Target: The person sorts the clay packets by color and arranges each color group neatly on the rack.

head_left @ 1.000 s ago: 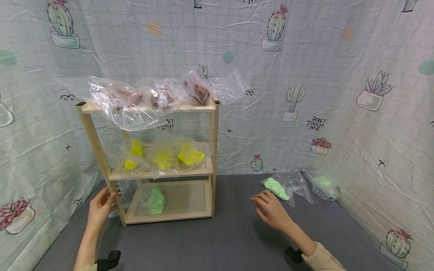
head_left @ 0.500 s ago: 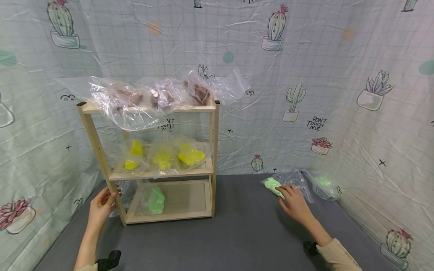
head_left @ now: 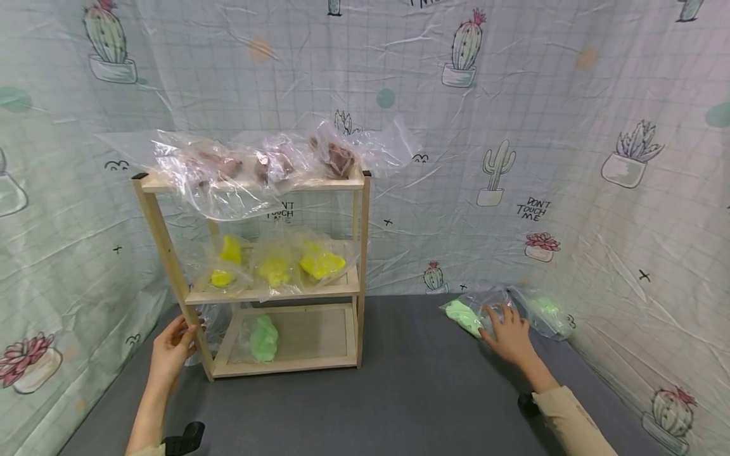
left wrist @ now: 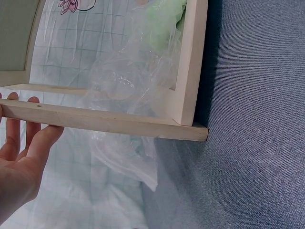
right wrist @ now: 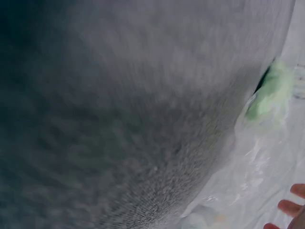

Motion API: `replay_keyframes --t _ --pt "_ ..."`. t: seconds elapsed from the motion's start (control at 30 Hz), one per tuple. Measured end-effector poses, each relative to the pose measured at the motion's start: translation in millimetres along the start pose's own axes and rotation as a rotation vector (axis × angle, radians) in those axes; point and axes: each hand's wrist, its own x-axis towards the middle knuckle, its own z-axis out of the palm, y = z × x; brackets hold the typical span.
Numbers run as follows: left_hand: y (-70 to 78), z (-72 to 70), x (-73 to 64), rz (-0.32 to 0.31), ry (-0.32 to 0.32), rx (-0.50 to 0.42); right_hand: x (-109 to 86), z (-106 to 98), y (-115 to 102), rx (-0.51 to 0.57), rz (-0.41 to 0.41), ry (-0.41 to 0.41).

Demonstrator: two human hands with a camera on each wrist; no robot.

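Observation:
My left hand [head_left: 173,348] grips the front left post [left wrist: 95,119] of a wooden shelf rack [head_left: 274,366], fingers and thumb on either side of it. On the bottom shelf lies a bagged green lump [head_left: 265,339]. To the right, my right hand [head_left: 511,339] hovers with spread fingers over or against a clear plastic bag [head_left: 476,297]; contact cannot be told. A light green lump [head_left: 463,318] in that bag lies just left of the fingertips. Another bagged green lump [head_left: 547,307] sits farther right. The right wrist view is blurred, with fingertips [right wrist: 289,208] at its edge.
Bags with yellow lumps [head_left: 321,263] fill the middle shelf. Bags with brown lumps [head_left: 336,158] lie on top, overhanging the front. A clear bag [left wrist: 126,162] pokes out past the rack's left side. Cactus-print sheeting [head_left: 433,190] encloses the grey tabletop [head_left: 399,392].
My right hand has moved right and slightly back, from left of the green lump, across it, to the clear bag beside it. The left hand stays on the post.

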Motion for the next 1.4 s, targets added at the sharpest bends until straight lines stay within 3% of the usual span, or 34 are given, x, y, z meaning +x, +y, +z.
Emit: replay_keyframes --t 0.23,0.53,0.9,1.03,1.23,1.4 --pt "-0.5 0.2 -1.1 0.003 0.008 -0.027 10.3 4 11 0.060 0.125 -0.196" --pt "-1.6 0.8 0.2 0.011 -0.002 -0.055 21.9 15 18 0.071 0.213 -0.345" --pt "-7.8 0.8 2.8 0.017 0.012 -0.051 26.6 21 22 0.054 0.185 -0.419" --pt "-6.7 -0.1 2.0 0.022 0.000 -0.058 27.0 21 21 0.032 0.164 -0.404" --pt "-7.8 -0.3 2.5 0.010 0.009 -0.068 30.3 21 14 0.029 0.071 -0.388" --pt "-4.6 -0.1 2.1 0.012 0.004 -0.076 31.4 34 25 0.036 0.013 -0.348"
